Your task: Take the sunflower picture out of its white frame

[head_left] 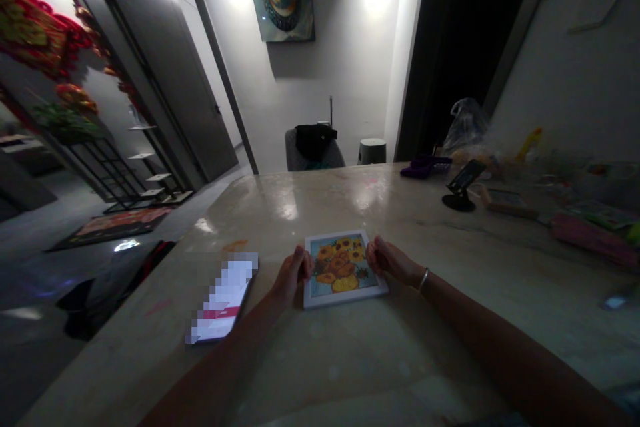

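Observation:
A small white picture frame (344, 264) with a painting of yellow sunflowers in a vase is on the marble-look table (340, 360) in front of me. My left hand (294, 272) is closed at its left edge, thumb up and fingers curled. At the right edge, my right hand (393, 261) is closed on the frame in the same way, a bracelet (424, 279) around that wrist. Just left of my left forearm lies a phone or tablet (227, 300) with a lit, blurred-out screen.
Toward the right stand a black phone stand (461, 193), a purple item (425, 167), a wooden frame (507, 201) and a pink pouch (593, 238). A clear plastic bag (467, 123) sits farther back. Beyond the table are a chair (295, 150) and a stool (373, 150).

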Tool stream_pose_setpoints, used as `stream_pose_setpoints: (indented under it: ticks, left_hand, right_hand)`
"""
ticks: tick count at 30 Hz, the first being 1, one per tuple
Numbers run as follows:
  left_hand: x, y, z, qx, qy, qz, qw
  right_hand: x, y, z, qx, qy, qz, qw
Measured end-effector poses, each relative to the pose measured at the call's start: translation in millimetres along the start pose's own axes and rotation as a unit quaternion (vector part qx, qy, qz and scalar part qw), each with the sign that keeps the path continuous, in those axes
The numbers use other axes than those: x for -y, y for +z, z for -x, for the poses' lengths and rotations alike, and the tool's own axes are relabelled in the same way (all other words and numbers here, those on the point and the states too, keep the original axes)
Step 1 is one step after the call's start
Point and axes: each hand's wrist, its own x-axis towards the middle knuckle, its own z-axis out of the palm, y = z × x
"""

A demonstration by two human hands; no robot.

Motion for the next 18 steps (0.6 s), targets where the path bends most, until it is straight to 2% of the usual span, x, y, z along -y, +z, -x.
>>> stream_pose_setpoints:
  ticks: [11, 15, 18]
  left_hand:
    - [-2.8, 0.4, 1.3, 0.000, -0.004, -0.006, 1.000]
    - [-8.0, 0.5, 4.0, -0.029, 0.002, -0.004, 1.000]
    - [-11.0, -1.9, 4.5, -0.076, 0.003, -0.013, 0.997]
  right_hand:
    - [-1.7, -1.4, 0.1, 0.003, -0.027, 0.007, 1.000]
    - [2.1, -5.3, 0.7, -0.074, -0.051, 0.066, 0.994]
    - [5.1, -10.4, 0.5, -0.140, -0.048, 0.130, 0.980]
